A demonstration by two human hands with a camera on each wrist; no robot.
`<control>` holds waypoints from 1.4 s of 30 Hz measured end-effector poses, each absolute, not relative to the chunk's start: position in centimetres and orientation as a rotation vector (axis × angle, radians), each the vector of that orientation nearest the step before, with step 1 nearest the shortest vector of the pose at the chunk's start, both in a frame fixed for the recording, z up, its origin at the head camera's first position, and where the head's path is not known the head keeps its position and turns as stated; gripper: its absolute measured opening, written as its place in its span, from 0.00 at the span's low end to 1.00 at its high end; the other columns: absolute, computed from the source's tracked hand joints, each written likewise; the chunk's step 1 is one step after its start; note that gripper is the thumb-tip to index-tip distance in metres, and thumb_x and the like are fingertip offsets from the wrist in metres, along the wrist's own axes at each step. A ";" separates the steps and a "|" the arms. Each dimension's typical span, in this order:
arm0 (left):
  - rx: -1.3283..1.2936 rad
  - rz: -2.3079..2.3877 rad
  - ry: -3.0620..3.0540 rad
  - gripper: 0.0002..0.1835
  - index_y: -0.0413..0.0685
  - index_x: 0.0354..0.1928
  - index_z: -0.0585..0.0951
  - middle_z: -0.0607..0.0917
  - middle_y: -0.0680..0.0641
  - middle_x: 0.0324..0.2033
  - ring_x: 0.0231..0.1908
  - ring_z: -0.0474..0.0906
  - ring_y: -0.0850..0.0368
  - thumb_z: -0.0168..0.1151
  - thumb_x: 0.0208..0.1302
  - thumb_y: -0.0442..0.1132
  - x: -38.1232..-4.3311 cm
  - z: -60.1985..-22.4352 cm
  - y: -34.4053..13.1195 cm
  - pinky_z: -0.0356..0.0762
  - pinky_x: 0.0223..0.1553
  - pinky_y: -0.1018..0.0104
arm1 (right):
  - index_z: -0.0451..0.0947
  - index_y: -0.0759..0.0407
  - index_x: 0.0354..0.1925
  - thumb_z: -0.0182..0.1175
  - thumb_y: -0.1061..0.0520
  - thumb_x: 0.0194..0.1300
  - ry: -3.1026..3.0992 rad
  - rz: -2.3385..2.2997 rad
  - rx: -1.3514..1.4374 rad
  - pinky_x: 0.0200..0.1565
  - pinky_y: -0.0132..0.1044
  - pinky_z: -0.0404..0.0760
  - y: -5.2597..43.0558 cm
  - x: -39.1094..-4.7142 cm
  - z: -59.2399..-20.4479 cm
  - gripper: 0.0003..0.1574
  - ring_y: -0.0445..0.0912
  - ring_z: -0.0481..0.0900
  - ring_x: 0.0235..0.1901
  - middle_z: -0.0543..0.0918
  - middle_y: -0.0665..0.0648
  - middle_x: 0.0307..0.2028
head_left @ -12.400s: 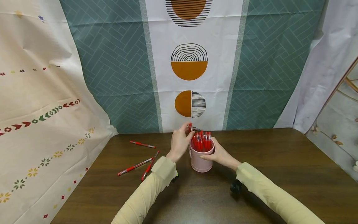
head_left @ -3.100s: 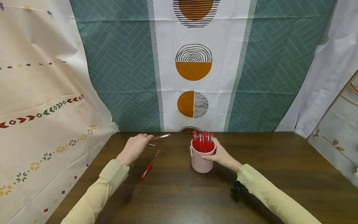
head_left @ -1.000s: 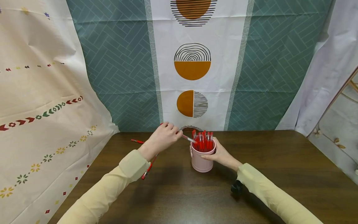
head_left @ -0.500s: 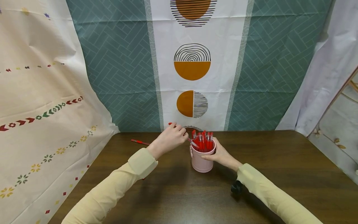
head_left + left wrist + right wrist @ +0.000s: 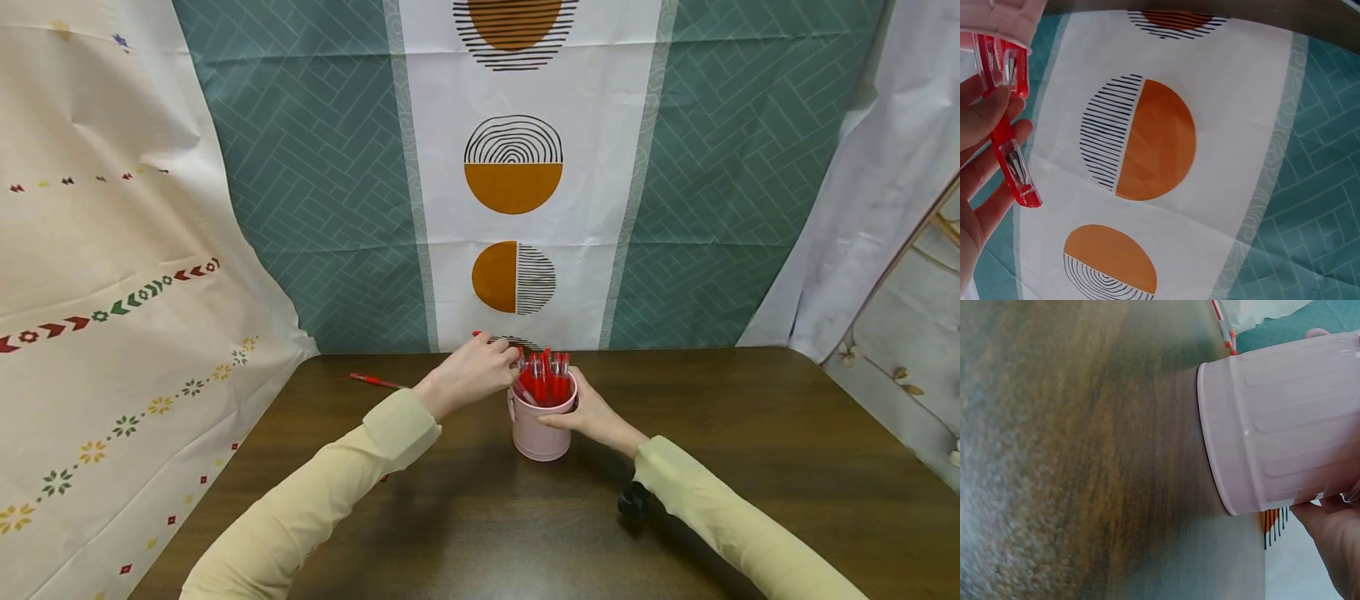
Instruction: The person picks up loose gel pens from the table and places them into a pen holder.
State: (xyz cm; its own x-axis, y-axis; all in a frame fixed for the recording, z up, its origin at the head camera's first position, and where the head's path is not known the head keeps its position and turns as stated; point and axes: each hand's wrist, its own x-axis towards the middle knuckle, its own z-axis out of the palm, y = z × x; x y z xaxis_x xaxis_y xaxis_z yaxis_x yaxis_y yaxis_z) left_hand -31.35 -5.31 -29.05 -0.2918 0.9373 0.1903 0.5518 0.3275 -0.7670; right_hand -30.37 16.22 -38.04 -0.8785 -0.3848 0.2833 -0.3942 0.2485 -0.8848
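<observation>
A pink bucket (image 5: pixel 542 435) stands upright on the table, holding several red pens (image 5: pixel 551 379). My right hand (image 5: pixel 592 415) grips the bucket from its right side, thumb across the front; in the right wrist view the bucket wall (image 5: pixel 1297 425) fills the right part. At the bucket's left rim my left hand (image 5: pixel 474 372) pinches a red gel pen (image 5: pixel 1005 134) between thumb and fingers. That pen is tilted, one end inside the bucket mouth (image 5: pixel 997 25), the other sticking out past the fingers. Part of it is hidden behind the hand in the head view.
One red pen (image 5: pixel 375 382) lies on the brown table (image 5: pixel 675 400) to the left. Another pen's red tip (image 5: pixel 385 477) shows beneath the left sleeve (image 5: pixel 322 492), which covers the rest. A patterned cloth (image 5: pixel 322 208) hangs behind the table's back edge.
My left hand has carried a pen from the left side of the table rightward to the bucket, and its end has entered the mouth. My right hand has kept its grip on the bucket.
</observation>
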 end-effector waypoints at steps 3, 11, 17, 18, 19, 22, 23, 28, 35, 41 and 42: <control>-1.330 0.780 -1.966 0.08 0.57 0.38 0.84 0.79 0.52 0.32 0.33 0.73 0.56 0.63 0.57 0.36 -31.4 -28.9 -4.8 0.70 0.32 0.65 | 0.53 0.64 0.60 0.69 0.59 0.48 -2.471 1.758 0.773 0.51 0.48 0.67 16.2 -30.4 -38.1 0.47 0.55 0.66 0.53 0.66 0.63 0.56; -1.396 0.717 -1.976 0.07 0.56 0.35 0.83 0.80 0.54 0.28 0.30 0.74 0.58 0.65 0.55 0.36 -32.1 -29.0 -4.3 0.69 0.30 0.69 | 0.53 0.66 0.59 0.69 0.61 0.48 -2.457 1.761 0.795 0.52 0.48 0.67 16.1 -30.4 -38.1 0.46 0.55 0.67 0.52 0.67 0.64 0.55; -1.421 0.684 -2.022 0.07 0.57 0.33 0.84 0.79 0.55 0.27 0.29 0.74 0.59 0.64 0.55 0.35 -32.5 -29.2 -4.0 0.70 0.29 0.69 | 0.52 0.66 0.60 0.69 0.61 0.48 -2.459 1.750 0.788 0.52 0.48 0.67 16.1 -30.3 -38.0 0.47 0.56 0.67 0.53 0.66 0.64 0.55; -1.429 0.680 -2.043 0.07 0.57 0.33 0.84 0.79 0.55 0.28 0.30 0.74 0.59 0.64 0.55 0.35 -32.5 -29.2 -3.9 0.70 0.29 0.69 | 0.52 0.66 0.60 0.69 0.61 0.48 -2.458 1.747 0.788 0.52 0.48 0.67 16.1 -30.3 -38.0 0.48 0.55 0.67 0.52 0.66 0.64 0.55; -1.437 0.676 -2.066 0.07 0.57 0.34 0.84 0.79 0.55 0.29 0.31 0.74 0.59 0.65 0.54 0.35 -32.5 -29.2 -3.8 0.71 0.30 0.68 | 0.52 0.66 0.60 0.68 0.61 0.48 -2.455 1.746 0.790 0.52 0.48 0.67 16.1 -30.3 -38.0 0.48 0.56 0.67 0.52 0.66 0.64 0.55; -1.451 0.685 -2.131 0.08 0.58 0.36 0.84 0.80 0.55 0.32 0.33 0.74 0.59 0.65 0.55 0.36 -32.6 -29.2 -3.6 0.71 0.34 0.68 | 0.52 0.67 0.60 0.68 0.62 0.48 -2.446 1.744 0.801 0.51 0.48 0.67 16.1 -30.3 -38.0 0.48 0.56 0.67 0.52 0.66 0.64 0.55; -1.455 0.688 -2.152 0.09 0.58 0.37 0.85 0.81 0.55 0.33 0.34 0.74 0.59 0.65 0.55 0.37 -32.6 -29.3 -3.6 0.71 0.35 0.68 | 0.52 0.67 0.60 0.68 0.62 0.48 -2.444 1.747 0.805 0.51 0.48 0.67 16.1 -30.3 -38.0 0.48 0.56 0.67 0.52 0.66 0.64 0.55; -1.470 0.691 -2.219 0.09 0.58 0.39 0.84 0.81 0.55 0.36 0.37 0.73 0.58 0.64 0.56 0.37 -32.6 -29.3 -3.4 0.70 0.37 0.67 | 0.51 0.67 0.61 0.68 0.62 0.48 -2.449 1.755 0.809 0.51 0.48 0.67 16.1 -30.2 -38.0 0.48 0.56 0.67 0.53 0.66 0.65 0.56; -1.509 0.654 -2.196 0.09 0.58 0.37 0.85 0.81 0.55 0.36 0.36 0.72 0.58 0.64 0.55 0.36 -32.9 -29.5 -3.3 0.70 0.37 0.67 | 0.51 0.65 0.61 0.68 0.60 0.49 -2.474 1.767 0.770 0.51 0.48 0.67 16.3 -30.3 -38.0 0.49 0.56 0.67 0.53 0.65 0.64 0.56; -1.562 0.671 -2.114 0.08 0.59 0.33 0.85 0.80 0.56 0.33 0.36 0.71 0.58 0.64 0.55 0.35 -33.0 -29.8 -3.2 0.69 0.38 0.70 | 0.51 0.65 0.61 0.68 0.61 0.49 -2.476 1.781 0.777 0.51 0.48 0.67 16.3 -30.3 -38.0 0.48 0.56 0.66 0.53 0.64 0.64 0.57; -1.567 0.674 -2.106 0.08 0.59 0.33 0.85 0.81 0.57 0.33 0.36 0.71 0.58 0.64 0.55 0.35 -32.9 -29.8 -3.2 0.69 0.39 0.70 | 0.51 0.65 0.61 0.68 0.61 0.49 -2.476 1.786 0.779 0.51 0.47 0.67 16.3 -30.3 -38.0 0.48 0.56 0.66 0.53 0.64 0.64 0.57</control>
State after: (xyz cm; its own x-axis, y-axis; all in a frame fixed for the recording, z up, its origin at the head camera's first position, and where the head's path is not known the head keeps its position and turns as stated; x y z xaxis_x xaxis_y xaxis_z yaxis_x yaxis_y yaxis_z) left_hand -32.95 -3.17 -29.84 -0.2706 0.9614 0.0508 0.7533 0.2443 -0.6106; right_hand -30.25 16.34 -38.02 -0.8777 -0.3939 0.2728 -0.3832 0.2351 -0.8932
